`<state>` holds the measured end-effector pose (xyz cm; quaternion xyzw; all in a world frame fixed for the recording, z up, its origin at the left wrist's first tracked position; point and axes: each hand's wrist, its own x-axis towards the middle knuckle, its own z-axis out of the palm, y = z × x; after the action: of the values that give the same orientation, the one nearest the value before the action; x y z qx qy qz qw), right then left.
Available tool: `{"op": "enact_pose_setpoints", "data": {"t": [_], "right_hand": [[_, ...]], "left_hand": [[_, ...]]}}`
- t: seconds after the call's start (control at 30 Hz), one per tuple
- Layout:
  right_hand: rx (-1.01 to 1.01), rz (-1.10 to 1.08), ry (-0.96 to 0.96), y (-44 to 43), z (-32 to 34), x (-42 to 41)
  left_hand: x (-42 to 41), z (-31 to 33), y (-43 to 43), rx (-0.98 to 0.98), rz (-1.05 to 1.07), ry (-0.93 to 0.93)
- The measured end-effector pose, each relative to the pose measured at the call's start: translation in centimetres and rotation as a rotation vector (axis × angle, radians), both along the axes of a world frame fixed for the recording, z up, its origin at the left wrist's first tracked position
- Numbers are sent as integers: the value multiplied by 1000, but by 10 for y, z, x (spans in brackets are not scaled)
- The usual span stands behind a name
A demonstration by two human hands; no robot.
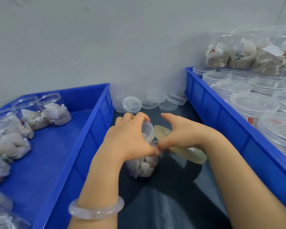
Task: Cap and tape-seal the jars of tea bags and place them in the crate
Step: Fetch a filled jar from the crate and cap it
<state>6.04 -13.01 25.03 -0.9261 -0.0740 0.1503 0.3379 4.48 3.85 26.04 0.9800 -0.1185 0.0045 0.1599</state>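
Observation:
A clear jar of tea bags (pixel 143 164) lies tilted in my lap between the two crates, its clear cap (pixel 148 131) on. My left hand (pixel 129 138) grips the capped end of the jar, fingers curled over the lid. My right hand (pixel 180 134) holds a roll of clear yellowish tape (pixel 186 151) against the jar, thumb pinching near the lid's seam beside my left thumb. The blue crate on the right (pixel 221 116) holds several capped jars (pixel 253 103). The blue crate on the left (pixel 76 146) holds several uncapped jars of tea bags (pixel 54 111).
Loose clear lids (pixel 155 100) are piled against the wall between the crates. More jars of tea bags (pixel 254 57) are stacked on top at the far right. A pale bracelet (pixel 96 209) sits on my left wrist. A grey wall stands close behind.

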Motion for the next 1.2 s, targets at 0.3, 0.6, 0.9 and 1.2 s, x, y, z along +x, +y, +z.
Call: {"op": "enact_pose_setpoints", "data": {"t": [0.3, 0.6, 0.9, 1.2], "right_hand": [[-20, 40, 31, -9, 8, -3], [141, 151, -40, -21, 7, -3], [133, 126, -192, -10, 1, 2], [113, 42, -223, 5, -1, -2]], "left_hand": [[3, 9, -2, -127, -28, 158], [8, 9, -14, -116, 39, 131], [13, 8, -15, -126, 20, 85], [29, 4, -26, -151, 136, -12]]}}
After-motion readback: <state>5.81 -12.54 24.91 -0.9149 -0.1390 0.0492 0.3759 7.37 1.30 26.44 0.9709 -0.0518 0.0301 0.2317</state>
